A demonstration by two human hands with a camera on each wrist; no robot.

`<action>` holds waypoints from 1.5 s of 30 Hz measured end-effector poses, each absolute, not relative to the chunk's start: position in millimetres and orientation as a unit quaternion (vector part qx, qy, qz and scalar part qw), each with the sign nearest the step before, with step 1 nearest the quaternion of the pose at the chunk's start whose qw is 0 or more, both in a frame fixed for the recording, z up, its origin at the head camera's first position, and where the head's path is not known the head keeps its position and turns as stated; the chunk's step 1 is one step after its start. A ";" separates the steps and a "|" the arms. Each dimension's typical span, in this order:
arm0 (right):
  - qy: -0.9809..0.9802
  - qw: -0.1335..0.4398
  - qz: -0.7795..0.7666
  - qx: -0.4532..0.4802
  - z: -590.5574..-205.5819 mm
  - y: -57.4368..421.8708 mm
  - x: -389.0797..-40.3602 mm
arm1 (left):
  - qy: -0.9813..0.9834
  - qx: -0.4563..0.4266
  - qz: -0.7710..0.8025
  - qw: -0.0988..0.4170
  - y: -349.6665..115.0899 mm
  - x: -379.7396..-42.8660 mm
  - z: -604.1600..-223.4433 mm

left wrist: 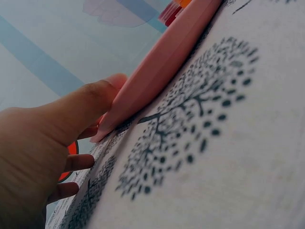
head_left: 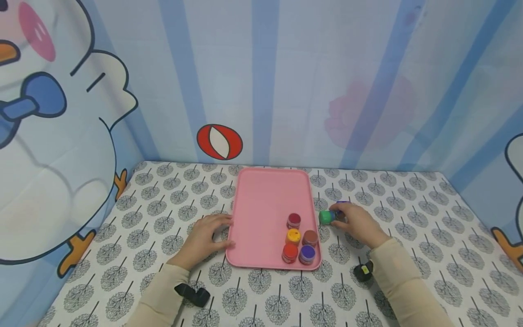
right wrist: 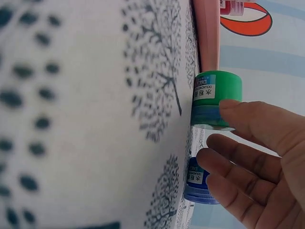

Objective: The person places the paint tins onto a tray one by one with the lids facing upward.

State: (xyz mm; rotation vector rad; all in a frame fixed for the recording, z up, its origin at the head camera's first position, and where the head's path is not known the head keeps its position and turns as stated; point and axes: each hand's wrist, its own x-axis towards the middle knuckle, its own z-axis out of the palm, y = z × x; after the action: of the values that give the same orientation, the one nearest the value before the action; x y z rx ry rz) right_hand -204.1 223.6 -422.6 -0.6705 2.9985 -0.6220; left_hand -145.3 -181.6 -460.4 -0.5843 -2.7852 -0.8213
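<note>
Flat on the tree-print tablecloth lies a pink tray [head_left: 261, 195]. My left hand [head_left: 206, 238] is at its left edge, thumb and forefinger spread apart and touching the rim; the left wrist view shows the thumb [left wrist: 97, 93] against the tray wall. Just outside the right edge, my right hand [head_left: 359, 220] pinches a green paint jar [right wrist: 219, 88] that lies on its side, green end toward the tray. The forefinger is mostly hidden in the right wrist view. A blue paint jar [right wrist: 198, 183] lies behind the green one, close to the curled lower fingers.
Several paint jars stand in the tray's near right part: dark red [head_left: 293, 220], yellow [head_left: 293, 236], brown [head_left: 310, 238], red [head_left: 290, 253] and purple [head_left: 307, 254]. A printed curtain [head_left: 265, 91] rises behind the table. Black cameras are strapped to both wrists.
</note>
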 end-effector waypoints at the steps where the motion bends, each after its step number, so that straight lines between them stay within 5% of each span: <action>1: 0.956 0.003 -0.198 -0.214 -422.3 223.6 -204.1 | -0.937 -0.197 -0.276 0.090 -181.3 -145.2 -459.9; 45: 0.947 -0.031 -0.211 -0.242 -401.2 209.8 -194.4 | -0.938 -0.193 -0.273 0.089 -182.1 -145.4 -462.7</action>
State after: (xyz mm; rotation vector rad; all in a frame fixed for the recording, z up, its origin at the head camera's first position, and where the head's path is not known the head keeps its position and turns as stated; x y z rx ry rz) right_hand -194.4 209.8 -401.2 -0.7771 3.0333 -0.6749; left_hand -145.4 -182.1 -462.7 -0.5750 -2.7905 -0.8132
